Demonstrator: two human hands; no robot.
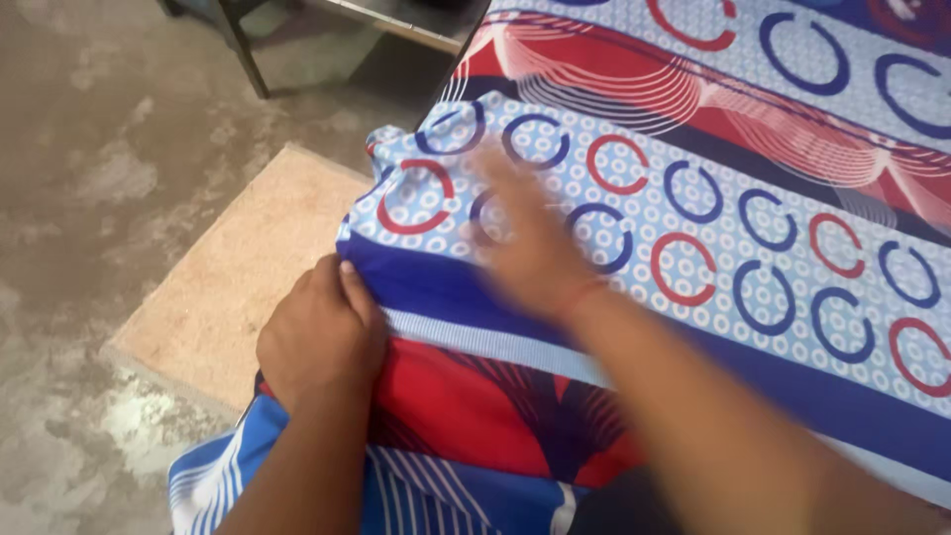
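Observation:
A patterned bedsheet (753, 228) in light blue with red and blue rings, dark blue bands and red panels covers a bed. My left hand (319, 332) is closed on the sheet's edge at the near corner of the bed, thumb on top. My right hand (535, 243) lies flat on the sheet a little farther in, fingers spread and blurred by motion. A thin red thread shows at its wrist.
A beige floor mat (238, 267) lies on the mottled concrete floor (89, 149) beside the bed. A dark metal furniture leg (243, 50) stands at the top left. The bed fills the right half of the view.

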